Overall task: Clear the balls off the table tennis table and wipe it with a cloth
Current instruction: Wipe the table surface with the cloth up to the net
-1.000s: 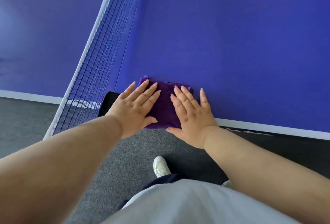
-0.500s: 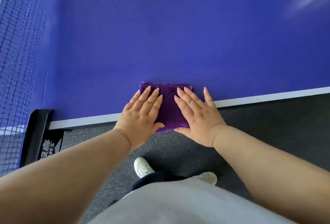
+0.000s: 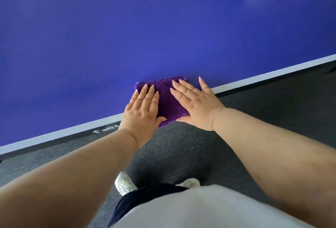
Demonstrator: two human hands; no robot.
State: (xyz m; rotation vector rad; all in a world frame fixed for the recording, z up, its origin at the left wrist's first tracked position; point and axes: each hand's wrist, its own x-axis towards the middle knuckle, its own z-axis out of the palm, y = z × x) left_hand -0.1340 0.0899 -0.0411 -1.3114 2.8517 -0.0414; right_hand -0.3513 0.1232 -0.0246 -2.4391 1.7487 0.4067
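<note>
Both hands flat on a purple cloth at the near edge of the table

The blue table [image 3: 163,27] fills most of the view, with its white edge line [image 3: 272,75] running diagonally up to the right, and grey carpet [image 3: 272,118] below it. Some pale lettering sits on the table's dark side just under the line, too blurry to read properly. The cloth [image 3: 164,98] is folded and lies right at that near edge, its lower corner hanging a bit over the line. The left hand [image 3: 143,111] presses on the cloth's left part, fingers straight and close together, thumb on the bottom edge. The right hand [image 3: 194,104] presses on the right part, fingers straight and spread a little, with the little finger out on the bare table. White shoes [image 3: 125,184] show below on the carpet.
</note>
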